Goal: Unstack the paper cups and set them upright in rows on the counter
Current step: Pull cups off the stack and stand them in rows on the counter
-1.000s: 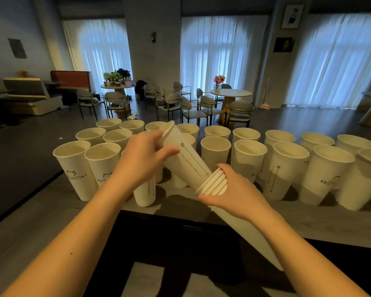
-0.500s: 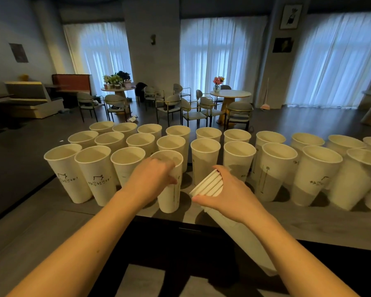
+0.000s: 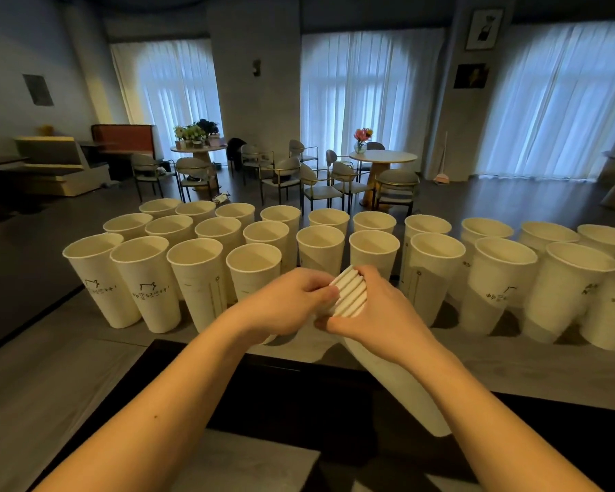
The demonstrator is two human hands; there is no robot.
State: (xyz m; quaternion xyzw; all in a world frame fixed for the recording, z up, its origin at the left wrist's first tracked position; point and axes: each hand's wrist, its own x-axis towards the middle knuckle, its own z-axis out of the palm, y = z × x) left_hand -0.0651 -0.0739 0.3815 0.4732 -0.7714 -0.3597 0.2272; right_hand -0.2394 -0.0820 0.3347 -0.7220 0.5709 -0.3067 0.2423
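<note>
Several tall white paper cups stand upright in rows on the grey counter (image 3: pixel 512 363). The nearest row's newest cup (image 3: pixel 253 271) stands just beyond my left hand. My right hand (image 3: pixel 377 321) grips a tilted stack of nested cups (image 3: pixel 348 292), its rims pointing up and left and its lower end (image 3: pixel 405 392) reaching back under my forearm. My left hand (image 3: pixel 284 303) closes its fingertips on the rim end of that stack. The front row has cups on the left (image 3: pixel 96 278) and several on the right (image 3: pixel 501 282).
The counter's near edge drops to a dark lower surface (image 3: pixel 299 395) under my arms. Beyond the counter lie a dark floor, round tables (image 3: pixel 382 158) with chairs, and curtained windows. Bare counter shows in front of the cup rows on the right.
My left hand pulled a cup off the stack, set it upright in the front row, let go, and has come back to the stack's rim end. My right hand kept the stack.
</note>
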